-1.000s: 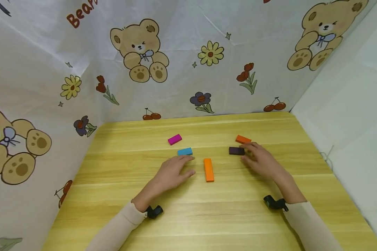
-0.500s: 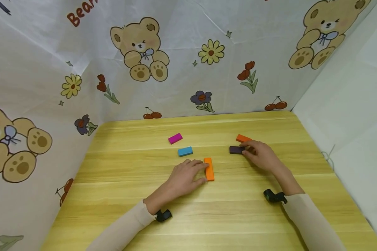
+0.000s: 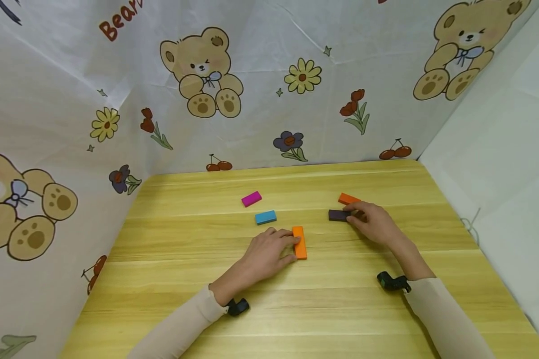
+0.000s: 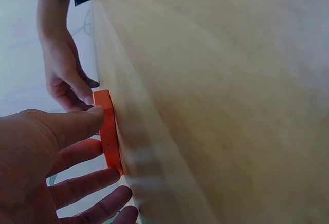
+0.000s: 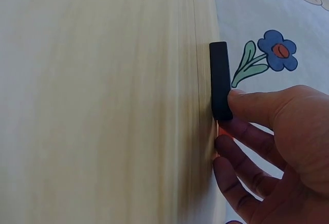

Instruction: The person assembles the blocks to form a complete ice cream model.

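On the wooden table, a long orange block (image 3: 300,244) lies at my left hand (image 3: 266,254). The thumb and bent fingers pinch it; in the left wrist view the thumb rests on the orange block (image 4: 107,136) near one end, with fingers behind it. My right hand (image 3: 376,227) pinches the right end of a black block (image 3: 338,215) between thumb and forefinger. In the right wrist view the black block (image 5: 220,80) projects past the thumb. A red-orange block (image 3: 348,198) lies just behind it, partly covered by the right hand.
Left of centre lie a blue block (image 3: 265,217) and, farther back, a magenta block (image 3: 251,199). A cloth printed with bears and flowers (image 3: 251,134) rises behind the table (image 3: 260,324). A white wall (image 3: 498,159) borders the right side.
My left hand has moved right, from beside the blue block to the orange block, and taken hold of it. My right thumb and forefinger have closed on the black block's end.
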`<state>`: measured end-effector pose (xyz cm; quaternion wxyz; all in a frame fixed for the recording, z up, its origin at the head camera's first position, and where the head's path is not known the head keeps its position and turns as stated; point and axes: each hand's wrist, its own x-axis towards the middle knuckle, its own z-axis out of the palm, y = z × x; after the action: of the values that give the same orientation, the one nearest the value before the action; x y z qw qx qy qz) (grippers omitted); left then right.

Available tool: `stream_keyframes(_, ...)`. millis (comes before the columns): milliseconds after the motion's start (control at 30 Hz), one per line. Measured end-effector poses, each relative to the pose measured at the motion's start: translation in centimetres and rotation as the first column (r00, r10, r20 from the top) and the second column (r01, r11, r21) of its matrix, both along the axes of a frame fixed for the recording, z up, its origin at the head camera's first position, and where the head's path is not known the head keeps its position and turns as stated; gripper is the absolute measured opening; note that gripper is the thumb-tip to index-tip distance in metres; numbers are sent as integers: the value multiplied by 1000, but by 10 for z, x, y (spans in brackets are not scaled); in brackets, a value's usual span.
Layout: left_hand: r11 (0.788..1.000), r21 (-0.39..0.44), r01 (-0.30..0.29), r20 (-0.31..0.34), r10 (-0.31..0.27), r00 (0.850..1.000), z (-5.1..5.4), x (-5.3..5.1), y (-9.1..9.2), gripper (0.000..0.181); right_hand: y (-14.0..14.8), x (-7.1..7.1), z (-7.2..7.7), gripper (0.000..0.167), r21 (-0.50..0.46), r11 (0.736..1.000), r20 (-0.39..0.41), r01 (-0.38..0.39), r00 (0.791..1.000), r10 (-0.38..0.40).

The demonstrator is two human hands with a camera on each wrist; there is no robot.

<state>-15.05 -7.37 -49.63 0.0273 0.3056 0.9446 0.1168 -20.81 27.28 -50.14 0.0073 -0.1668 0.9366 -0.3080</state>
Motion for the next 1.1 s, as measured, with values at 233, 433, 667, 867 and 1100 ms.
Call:
stream_keyframes(233,1000,13,-2,11,2,1000,1,-2,-2,45,-11,-3,4,30,14,1000,-54,-19,998,20)
stream_keyframes(433,1000,14,3,20,-3,1000,2,-4,-3,46,-19,-8,2,29,11,1000,-59,-25,998,26)
stream_keyframes(667,1000,12,18,26,-18,1000,1,-6,-1,45,-24,-14,-3,30,10,999,-39,-33,999,33)
stream_keyframes(867,1000,-1,19,27,-19,999,1,-7,0,44,-33,-19,-6,29,-2,999,-52,-49,997,49)
stream_keyframes(1100,1000,2,25,11,-25,1000,1,-7,1,44,-47,-23,-5,29,-3,999,-50,-47,998,47)
